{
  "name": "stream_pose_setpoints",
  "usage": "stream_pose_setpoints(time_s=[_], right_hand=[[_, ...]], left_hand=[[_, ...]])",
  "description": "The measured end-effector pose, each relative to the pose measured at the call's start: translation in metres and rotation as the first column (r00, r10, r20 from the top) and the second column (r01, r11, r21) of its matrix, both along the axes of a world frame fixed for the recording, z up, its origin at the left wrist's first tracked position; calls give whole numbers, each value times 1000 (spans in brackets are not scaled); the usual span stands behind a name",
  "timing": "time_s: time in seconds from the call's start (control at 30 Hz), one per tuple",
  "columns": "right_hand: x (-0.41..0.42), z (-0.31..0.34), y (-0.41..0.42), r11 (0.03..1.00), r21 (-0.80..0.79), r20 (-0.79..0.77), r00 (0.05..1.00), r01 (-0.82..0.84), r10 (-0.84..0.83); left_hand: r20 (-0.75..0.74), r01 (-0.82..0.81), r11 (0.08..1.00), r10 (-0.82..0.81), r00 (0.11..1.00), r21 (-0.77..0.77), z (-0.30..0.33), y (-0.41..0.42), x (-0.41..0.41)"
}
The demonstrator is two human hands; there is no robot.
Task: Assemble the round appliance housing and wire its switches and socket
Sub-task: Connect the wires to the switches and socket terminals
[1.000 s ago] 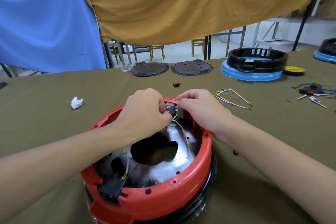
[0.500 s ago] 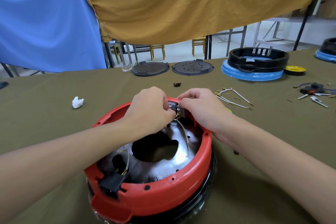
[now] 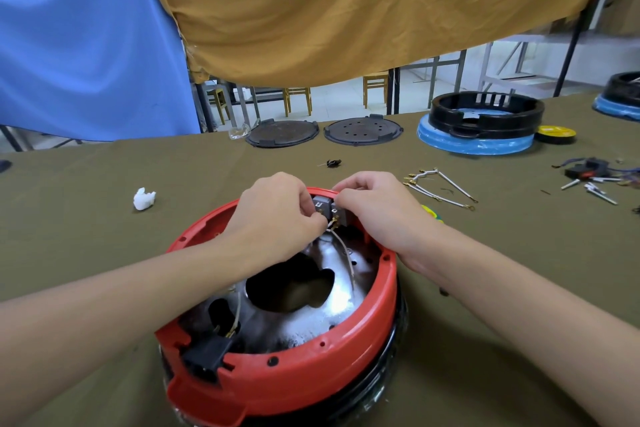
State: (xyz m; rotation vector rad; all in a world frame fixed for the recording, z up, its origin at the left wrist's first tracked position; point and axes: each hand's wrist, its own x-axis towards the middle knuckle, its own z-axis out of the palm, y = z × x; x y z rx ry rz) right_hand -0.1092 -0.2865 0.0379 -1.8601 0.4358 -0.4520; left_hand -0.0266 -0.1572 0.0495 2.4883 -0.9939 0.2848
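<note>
- The round red plastic housing ring (image 3: pixel 311 367) sits low in the centre of the frame on the olive-green cloth table (image 3: pixel 104 218), over a shiny metal inner pan with a large dark opening.
- A grey switch block with brass terminals (image 3: pixel 327 210) sits at the ring's far rim, just above centre frame.
- The left hand (image 3: pixel 273 215) has its fingers curled, pinching at the thin white wire (image 3: pixel 343 246) right under the block; the exact fingertip contact is hidden.
- The right hand (image 3: pixel 377 208) pinches the block's right edge with curled fingers, steadying it.
- A black socket (image 3: pixel 207 355) is seated in the ring's near rim, lower left, with wires behind it.
- Risk, as I judge it: the small connector could slide past its terminal or bend it if pushed at an angle, since the hands cover the joint.
- Pulling the white wire taut could tug the block out of its seat.
- Spare white leads (image 3: pixel 440 191) lie right of centre, well apart.
</note>
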Motion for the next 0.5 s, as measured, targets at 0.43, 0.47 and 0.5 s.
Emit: stream_pose_setpoints(time_s=[0.43, 0.47, 0.5], right_hand=[[1, -1, 0, 999, 43, 6, 1000, 26, -26], [0, -1, 1, 999, 44, 3, 1000, 29, -29], [0, -1, 2, 999, 43, 0, 1000, 30, -30]], left_hand=[[47, -28, 1000, 27, 999, 13, -5, -6, -2], [34, -26, 1000, 25, 999, 12, -3, -5, -1], [22, -25, 1000, 24, 999, 13, -3, -4, -1]])
